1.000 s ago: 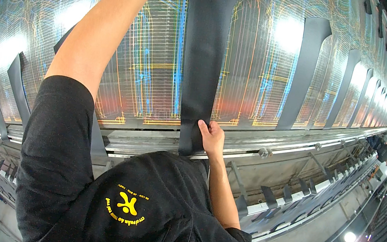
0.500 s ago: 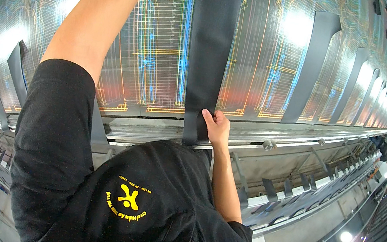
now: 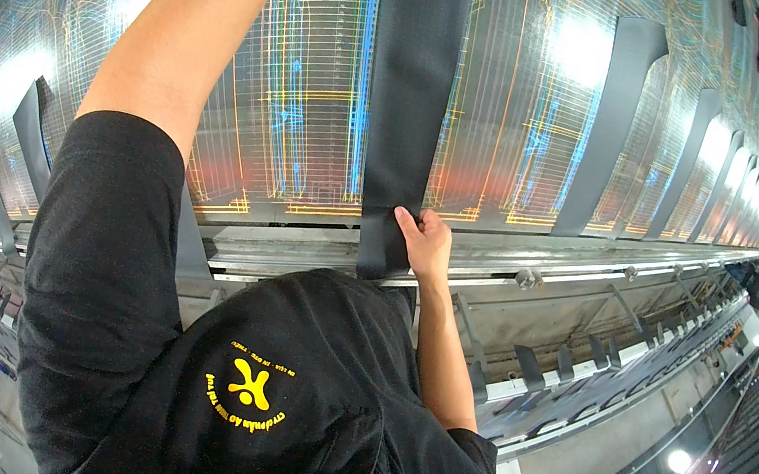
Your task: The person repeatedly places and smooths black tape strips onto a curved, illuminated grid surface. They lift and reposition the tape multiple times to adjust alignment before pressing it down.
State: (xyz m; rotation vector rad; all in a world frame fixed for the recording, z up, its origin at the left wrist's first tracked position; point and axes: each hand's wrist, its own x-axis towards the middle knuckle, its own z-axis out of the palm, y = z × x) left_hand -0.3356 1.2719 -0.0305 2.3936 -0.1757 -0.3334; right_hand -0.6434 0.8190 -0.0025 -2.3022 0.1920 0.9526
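Dark strip point(image 3: 409, 113) runs from 12 o'clock at the frame edge down to the centre, flat over the table point(image 3: 472, 153), its near end over the metal rail point(image 3: 298, 252) and close to the shirt front; whether the two touch, can't tell. Right hand point(image 3: 428, 247), just off centre toward 3 o'clock, pinches the strip's right edge near that end: thumb across the face, fingers curled at the edge. Left forearm point(image 3: 198, 35) goes up at 10–11 o'clock and leaves the frame at the top; left hand is beyond the edge, grip can't tell. Table surface is a mesh of orange, yellow, blue and white lines, with a bright glare patch point(image 3: 582, 56) at 1 o'clock. Flat grey piece point(image 3: 611, 125) lies at 2 o'clock, well apart from the strip, with more like it lined up past it toward 3 o'clock. Another row of dark pieces point(image 3: 32, 142) at 9 o'clock. Black shirt point(image 3: 284, 341) with yellow print fills 6–7 o'clock. Second table row point(image 3: 566, 376) with dark pieces along its edge at 4 o'clock; round lamp-like bright spot point(image 3: 679, 462) farther out, same direction.
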